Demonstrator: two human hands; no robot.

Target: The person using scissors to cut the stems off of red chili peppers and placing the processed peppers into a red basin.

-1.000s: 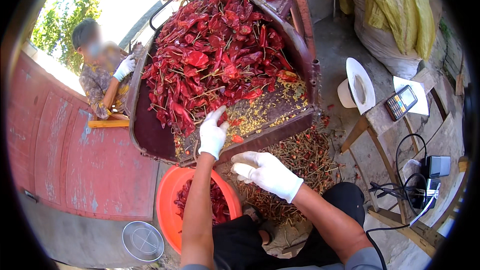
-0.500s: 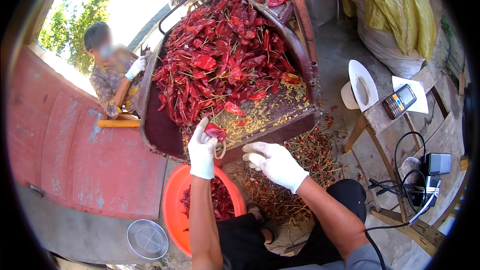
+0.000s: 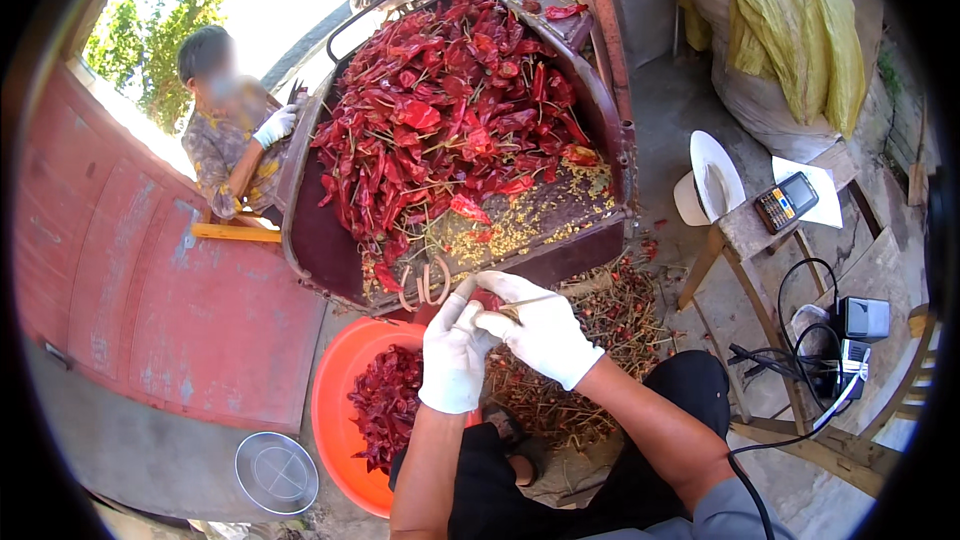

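By the near lip of the metal cart bed (image 3: 575, 251), the gloved left hand (image 3: 455, 358) and right hand (image 3: 543, 332) pinch a red chili pepper (image 3: 487, 301) (probably light, leathery, easily torn), best held gently around its body.

Gloved hands (image 3: 453, 365) on red pepper (image 3: 487, 299)

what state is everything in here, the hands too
left hand: gloved, pinching a red pepper
right hand: gloved, fingers bent at that pepper, grip unclear
pepper pile: heaped, loose
metal cart bed: loaded, seeds scattered near its front edge
orange basin: partly filled with red peppers
white hat: tipped on its side
handheld device: face up, screen on or off unclear
yellow sack: draped
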